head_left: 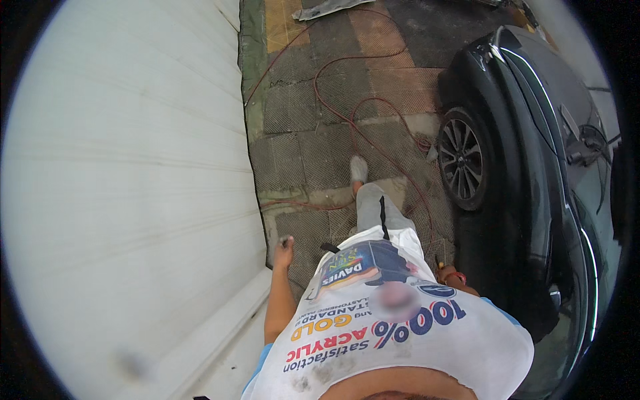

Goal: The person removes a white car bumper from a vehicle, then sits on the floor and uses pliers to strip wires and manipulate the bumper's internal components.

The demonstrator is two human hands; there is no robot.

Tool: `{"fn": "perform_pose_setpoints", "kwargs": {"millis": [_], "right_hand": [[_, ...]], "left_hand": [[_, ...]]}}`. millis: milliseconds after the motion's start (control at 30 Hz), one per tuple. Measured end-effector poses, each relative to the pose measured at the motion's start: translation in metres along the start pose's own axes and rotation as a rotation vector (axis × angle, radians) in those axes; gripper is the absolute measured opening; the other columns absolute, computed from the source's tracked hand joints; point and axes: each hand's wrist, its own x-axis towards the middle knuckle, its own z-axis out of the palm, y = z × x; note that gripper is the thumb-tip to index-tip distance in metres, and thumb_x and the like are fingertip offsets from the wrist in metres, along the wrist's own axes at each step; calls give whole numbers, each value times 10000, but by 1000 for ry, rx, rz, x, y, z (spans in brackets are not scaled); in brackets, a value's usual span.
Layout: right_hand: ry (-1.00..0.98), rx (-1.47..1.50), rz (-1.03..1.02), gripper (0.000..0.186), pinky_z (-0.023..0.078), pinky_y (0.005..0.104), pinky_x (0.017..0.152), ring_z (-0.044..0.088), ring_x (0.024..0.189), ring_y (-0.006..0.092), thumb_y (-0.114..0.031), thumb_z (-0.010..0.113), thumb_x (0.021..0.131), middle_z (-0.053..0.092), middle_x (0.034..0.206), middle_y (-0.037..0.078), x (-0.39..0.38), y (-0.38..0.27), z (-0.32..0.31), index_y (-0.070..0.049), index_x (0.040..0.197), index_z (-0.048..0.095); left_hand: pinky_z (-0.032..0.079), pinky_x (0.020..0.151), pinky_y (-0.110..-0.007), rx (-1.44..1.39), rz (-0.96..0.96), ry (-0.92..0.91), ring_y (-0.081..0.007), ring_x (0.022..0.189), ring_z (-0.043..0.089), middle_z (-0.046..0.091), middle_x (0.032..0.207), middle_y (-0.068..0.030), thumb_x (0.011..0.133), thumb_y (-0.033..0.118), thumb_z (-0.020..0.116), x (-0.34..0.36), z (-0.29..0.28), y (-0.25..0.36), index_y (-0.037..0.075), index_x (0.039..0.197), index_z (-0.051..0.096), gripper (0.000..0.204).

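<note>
Left hand (284, 253) is near white wall (147, 173), right hand (449, 273) near dark car (517, 173); both grips I cannot tell

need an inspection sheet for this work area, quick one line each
surface: patterned floor, mostly grey with orange and yellow patches
job's things: dark car on the right
clutter: pale panel-like piece at the top edge
grippers: left hand near the white side, grip unclear; right hand partly hidden, grip unclear
cables: red hose looping loosely across the floor
surroundings: white wall or sheeting on the left
</note>
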Motion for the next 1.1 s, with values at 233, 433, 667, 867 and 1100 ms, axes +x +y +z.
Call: {"fn": "perform_pose_setpoints", "kwargs": {"millis": [233,433,667,867,1100], "right_hand": [[-231,-120,32,562,502,481,1035,642,1230,386,-497,604,930,686,1281,221,81,-158,-195,-47,1249,716],[463,365,-783,506,521,516,874,673,1010,471,-469,655,937,711,1029,291,-11,-495,-520,12,1077,719],[494,267,-1008,459,523,508,759,690,848,445,-422,706,909,711,889,259,-97,-733,-723,33,964,717],[310,51,-764,516,551,501,849,712,947,424,-472,799,782,737,990,244,-88,-843,-734,-13,1014,757],[182,425,-838,309,552,453,775,718,850,383,-208,780,778,725,905,239,-116,-950,-798,16,983,722]], "left_hand": [[487,1035,-425,194,-71,-199,-388,1198,657,693,1261,-259,940,529,687,154,-6,116,-17,1275,685,640],[515,995,-445,394,28,-234,-432,1141,672,695,1202,-306,831,541,774,234,-83,312,-40,1158,727,668],[545,925,-448,402,67,-306,-432,1064,691,714,1111,-294,828,455,795,408,-135,379,-47,1006,743,536],[538,939,-441,469,358,-345,-400,1087,674,710,1118,-241,825,276,803,579,-218,465,-9,954,743,319],[535,890,-372,508,180,-781,-265,980,691,735,1025,-145,863,160,731,741,-307,608,25,977,744,177]]}}
